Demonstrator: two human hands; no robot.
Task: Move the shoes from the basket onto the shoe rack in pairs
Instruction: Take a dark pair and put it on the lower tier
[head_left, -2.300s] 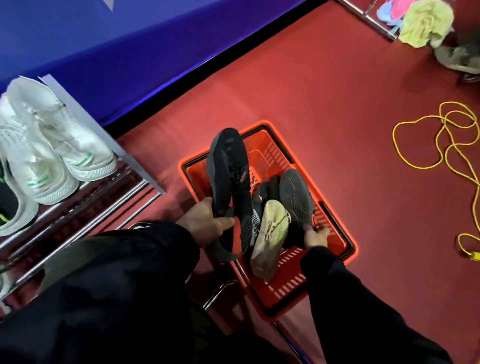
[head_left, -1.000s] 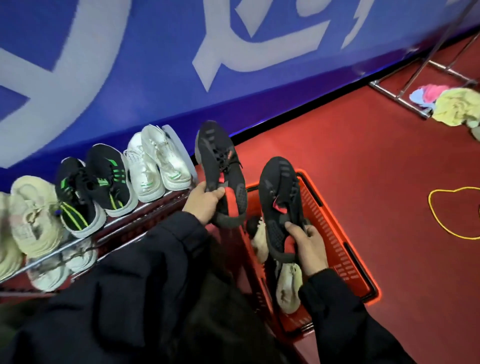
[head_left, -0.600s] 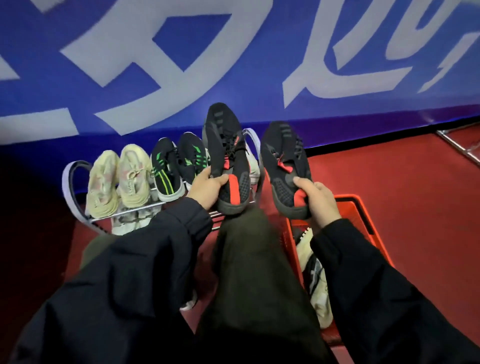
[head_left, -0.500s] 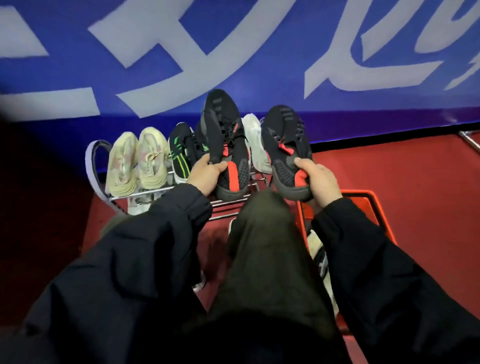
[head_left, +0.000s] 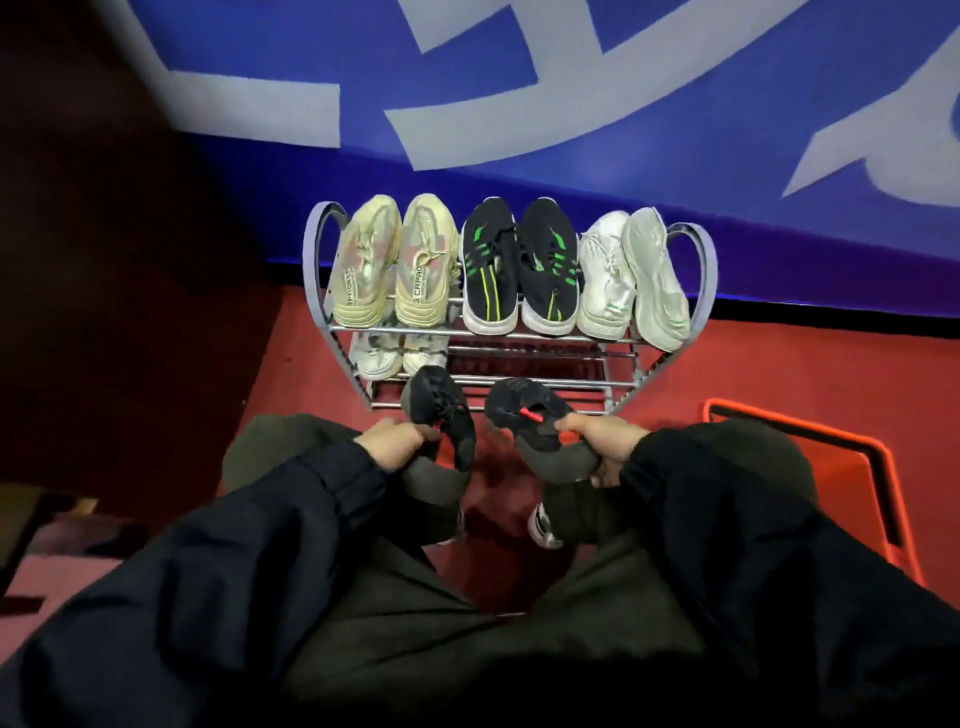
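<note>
My left hand (head_left: 392, 443) grips a black shoe with red trim (head_left: 441, 421) by its heel. Its twin, a second black shoe with red trim (head_left: 535, 423), is gripped at the heel by my right hand (head_left: 605, 441). Both shoes are held low, toes pointing at the front of the metal shoe rack's (head_left: 519, 340) lower shelf. On the top shelf stand a cream pair (head_left: 395, 267), a black-and-green pair (head_left: 519, 265) and a white pair (head_left: 631, 273). A pale pair (head_left: 397, 353) sits at the lower shelf's left. The red basket (head_left: 841, 447) is at my right, its contents hidden.
A blue banner with white lettering (head_left: 519, 104) hangs behind the rack. Red carpet (head_left: 805, 374) covers the floor. My knees and dark sleeves fill the lower part of the view. The right part of the lower shelf (head_left: 545, 364) holds no shoes.
I have lifted both black shoes out of the basket, turned toward the rack and lowered them from in front of the top shelf down to the lower shelf's front.
</note>
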